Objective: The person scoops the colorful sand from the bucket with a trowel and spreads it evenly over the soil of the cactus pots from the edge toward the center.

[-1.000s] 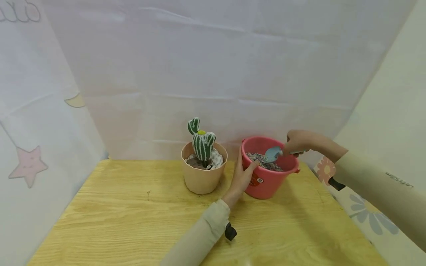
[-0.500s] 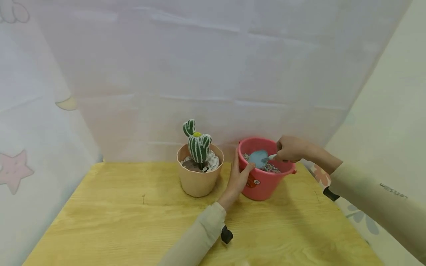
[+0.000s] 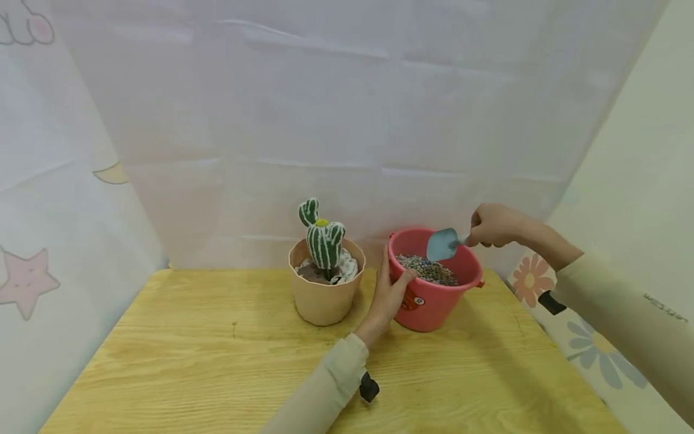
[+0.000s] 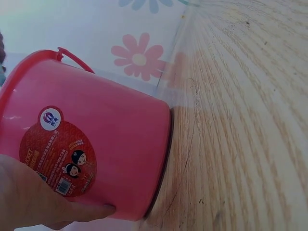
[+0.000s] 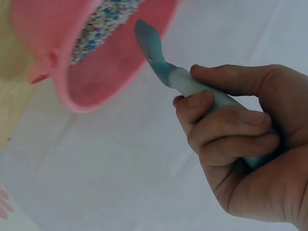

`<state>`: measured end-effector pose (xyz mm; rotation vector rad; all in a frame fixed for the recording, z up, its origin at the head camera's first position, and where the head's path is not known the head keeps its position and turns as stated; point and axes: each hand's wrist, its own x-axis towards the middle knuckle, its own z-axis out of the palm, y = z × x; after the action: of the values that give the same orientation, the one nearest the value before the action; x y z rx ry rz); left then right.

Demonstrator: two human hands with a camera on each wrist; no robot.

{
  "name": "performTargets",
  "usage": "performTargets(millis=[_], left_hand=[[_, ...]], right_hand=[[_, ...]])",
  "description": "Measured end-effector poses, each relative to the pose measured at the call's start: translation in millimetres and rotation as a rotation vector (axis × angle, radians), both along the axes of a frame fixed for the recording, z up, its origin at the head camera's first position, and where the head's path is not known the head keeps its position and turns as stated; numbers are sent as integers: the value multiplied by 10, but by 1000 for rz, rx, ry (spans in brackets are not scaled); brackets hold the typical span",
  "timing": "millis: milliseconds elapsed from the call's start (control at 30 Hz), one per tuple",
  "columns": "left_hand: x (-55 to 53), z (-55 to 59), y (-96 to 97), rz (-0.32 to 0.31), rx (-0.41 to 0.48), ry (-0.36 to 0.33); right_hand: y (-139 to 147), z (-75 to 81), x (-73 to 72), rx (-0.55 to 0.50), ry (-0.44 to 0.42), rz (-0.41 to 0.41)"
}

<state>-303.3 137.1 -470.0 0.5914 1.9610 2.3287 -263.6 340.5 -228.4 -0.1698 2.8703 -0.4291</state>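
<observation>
My right hand (image 3: 496,226) holds a small teal hand trowel (image 3: 441,245) by its pale handle, the fingers wrapped round it in the right wrist view. The trowel's blade (image 5: 149,44) is over the open mouth of a pink bucket (image 3: 434,301), above the multicoloured gravel (image 3: 428,270) inside. My left hand (image 3: 387,298) grips the bucket's left side, thumb at the rim and fingers along the wall. In the left wrist view the bucket shows a red label (image 4: 60,159) beside that hand.
Left of the bucket stands a beige pot (image 3: 325,298) with a green and white toy cactus (image 3: 325,244), brown material and a crumpled white piece at its base. Both containers are on a wooden table (image 3: 217,361), near a pale backdrop (image 3: 325,120) at its far edge.
The trowel first swept left over the gravel, its blade low in the bucket. It then rose and moved back right with my right hand. My left hand kept its grip on the bucket.
</observation>
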Motion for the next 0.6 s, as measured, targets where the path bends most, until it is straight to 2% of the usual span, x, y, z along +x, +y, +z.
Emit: performTargets(millis=[133, 233, 367, 500, 600], left_hand=[[-63, -15, -8, -5, 18, 9], [-130, 2, 3, -38, 43, 9], [-133, 65, 12, -73, 60, 4], [-34, 134, 1, -110, 59, -4], [46, 177, -22, -129, 61, -13]], right_hand=[[-108, 240, 113, -37, -135, 2], [-116, 277, 155, 6, -200, 10], [-6, 137, 132, 3, -231, -4], [121, -4, 100, -57, -302, -67], [175, -68, 65, -57, -353, -93]])
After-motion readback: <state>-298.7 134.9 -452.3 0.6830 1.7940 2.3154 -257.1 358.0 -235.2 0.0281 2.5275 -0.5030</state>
